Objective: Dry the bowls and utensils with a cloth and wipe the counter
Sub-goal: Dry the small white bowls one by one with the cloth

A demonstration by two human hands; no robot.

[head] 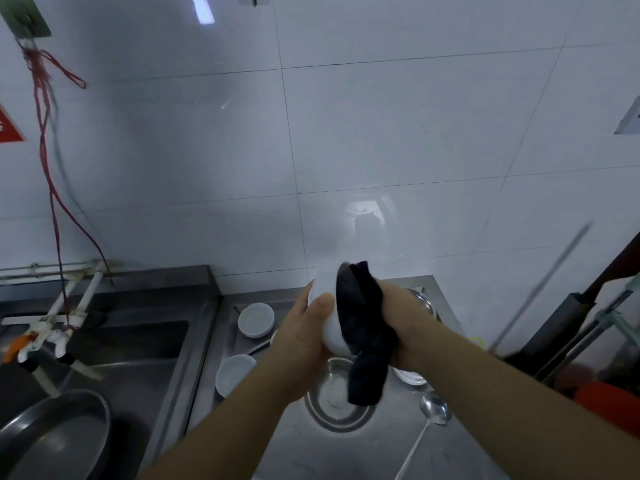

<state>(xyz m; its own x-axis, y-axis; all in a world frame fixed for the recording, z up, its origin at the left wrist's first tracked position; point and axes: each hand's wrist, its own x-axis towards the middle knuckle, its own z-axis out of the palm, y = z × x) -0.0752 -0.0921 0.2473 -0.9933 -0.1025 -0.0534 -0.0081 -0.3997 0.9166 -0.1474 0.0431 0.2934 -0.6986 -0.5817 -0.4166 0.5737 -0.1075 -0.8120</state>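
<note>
My left hand [304, 337] grips a white bowl [327, 306], held up above the steel counter [304, 445]. My right hand [398, 323] presses a dark cloth [363, 341] against the bowl, and the cloth's loose end hangs down. Below lie two more white bowls [256, 319] [233, 374], a steel bowl [337, 398] and a long steel spoon [433, 414]. Another steel bowl [422, 301] sits behind my right wrist, mostly hidden, and a white dish [410, 375] shows under my right forearm.
A steel sink [114, 348] with white taps [59, 323] lies to the left, with a large metal basin [55, 434] at the lower left. Dark handles and poles [588, 323] lean at the right by something orange [609, 407]. The white tiled wall [346, 133] stands behind.
</note>
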